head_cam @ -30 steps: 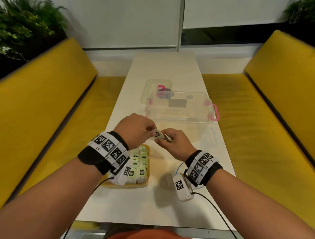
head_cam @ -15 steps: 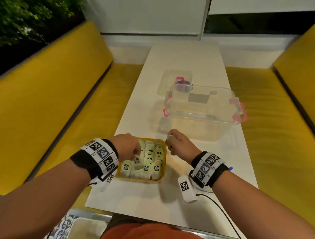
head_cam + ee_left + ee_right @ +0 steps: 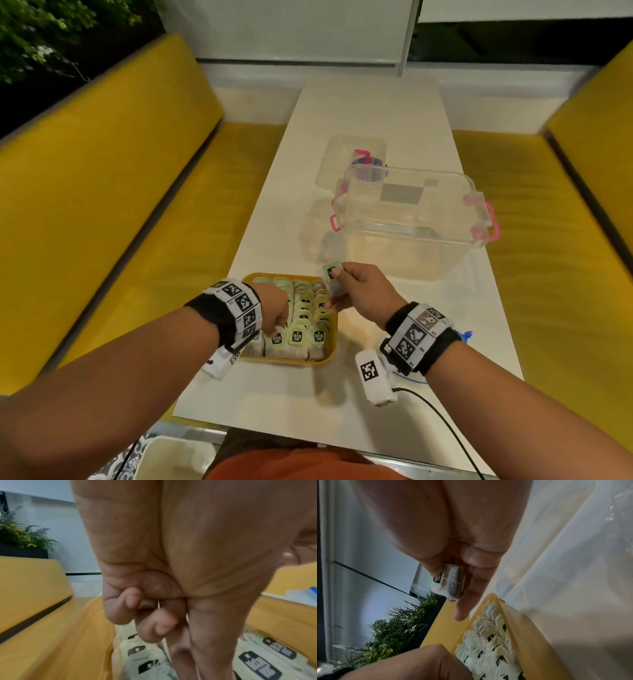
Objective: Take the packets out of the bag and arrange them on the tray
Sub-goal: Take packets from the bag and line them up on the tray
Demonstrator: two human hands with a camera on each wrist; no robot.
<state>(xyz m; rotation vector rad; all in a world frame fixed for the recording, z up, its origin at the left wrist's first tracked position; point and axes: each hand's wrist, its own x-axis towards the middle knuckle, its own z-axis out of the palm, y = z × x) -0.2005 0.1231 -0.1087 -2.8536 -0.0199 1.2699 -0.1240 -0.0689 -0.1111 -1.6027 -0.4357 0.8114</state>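
The right hand (image 3: 363, 294) is pinching one packet (image 3: 333, 281) just above the yellow tray (image 3: 291, 361), having carried it down from mid-air. The left hand (image 3: 274, 310), which has dropped away from it, is reaching curled fingers among the packed rows; whether it is gripping anything cannot be told. Placement looks next.

left hand (image 3: 274, 310): fingers curled, pointing down | right hand (image 3: 363, 294): thumb and fingers pinching (forearms converge)

The packets (image 3: 297, 334) in the yellow tray (image 3: 329, 356) carry dark badges reading roughly "McCoy teas" (blurred, so uncertain); other print is illegible.
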